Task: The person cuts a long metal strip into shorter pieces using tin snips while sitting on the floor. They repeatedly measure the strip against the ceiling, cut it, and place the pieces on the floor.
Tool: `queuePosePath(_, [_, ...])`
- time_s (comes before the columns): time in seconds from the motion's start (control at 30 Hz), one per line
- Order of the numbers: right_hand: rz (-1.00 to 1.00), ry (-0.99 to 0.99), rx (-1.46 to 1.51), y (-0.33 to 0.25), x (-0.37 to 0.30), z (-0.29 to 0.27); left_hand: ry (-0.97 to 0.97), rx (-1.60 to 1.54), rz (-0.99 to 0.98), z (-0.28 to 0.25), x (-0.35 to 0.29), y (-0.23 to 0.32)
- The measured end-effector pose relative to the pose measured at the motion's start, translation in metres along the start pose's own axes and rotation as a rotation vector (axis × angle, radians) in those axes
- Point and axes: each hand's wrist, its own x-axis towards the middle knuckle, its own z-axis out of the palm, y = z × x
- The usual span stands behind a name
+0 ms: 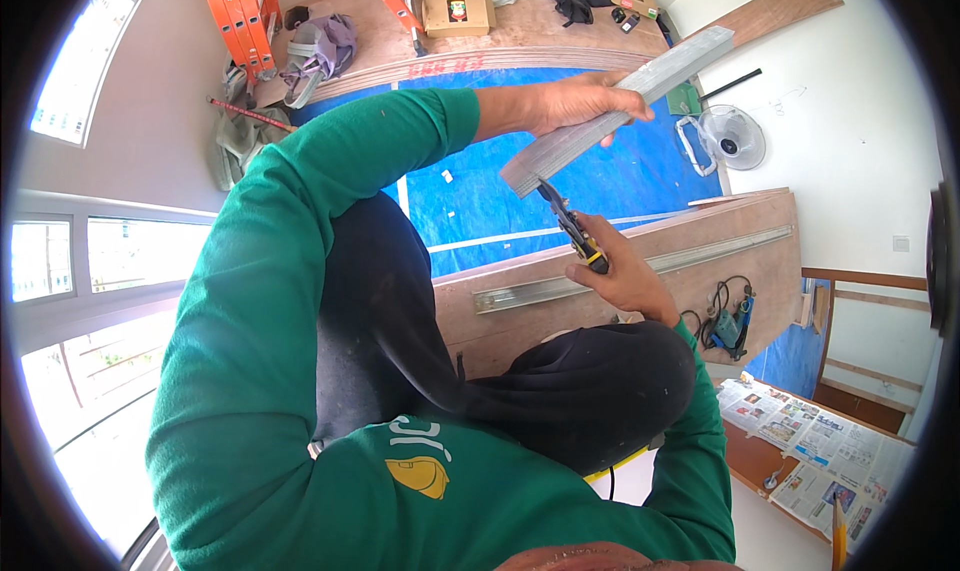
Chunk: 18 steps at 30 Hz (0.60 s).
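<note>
My left hand (pixel 592 103) is closed over the edge of a long grey wood-grained strip (pixel 665 76), holding it slanted up to the right. Closed around the black-and-yellow handles of a pliers-like tool (pixel 575 229) is my right hand (pixel 628 276). The tool's dark jaws meet the strip's near end, at its lower corner; whether they bite into it cannot be made out. Past the strip's far end a brown plank (pixel 785 13) shows, and I cannot tell whether the two are joined.
Stacked boards (pixel 460 301) carry a long metal straightedge (pixel 640 269) and a corded teal power tool (pixel 735 321). Beyond lie a blue sheet (pixel 450 186), an orange ladder (pixel 240 16), a cardboard box (pixel 457 13) and a fan (pixel 733 138). Newspapers (pixel 825 441) cover a surface at lower right.
</note>
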Motion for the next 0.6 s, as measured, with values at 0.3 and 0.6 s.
queuePosePath(0.3, [0.015, -0.01, 0.0, 0.0026, -0.0013, 0.0007, 0.037, 0.048, 0.013, 0.003, -0.0012, 0.0033])
queuePosePath(0.6, [0.025, -0.036, -0.011, 0.0037, -0.0028, 0.0016, -0.026, 0.047, -0.022, 0.0079, 0.0018, 0.0016])
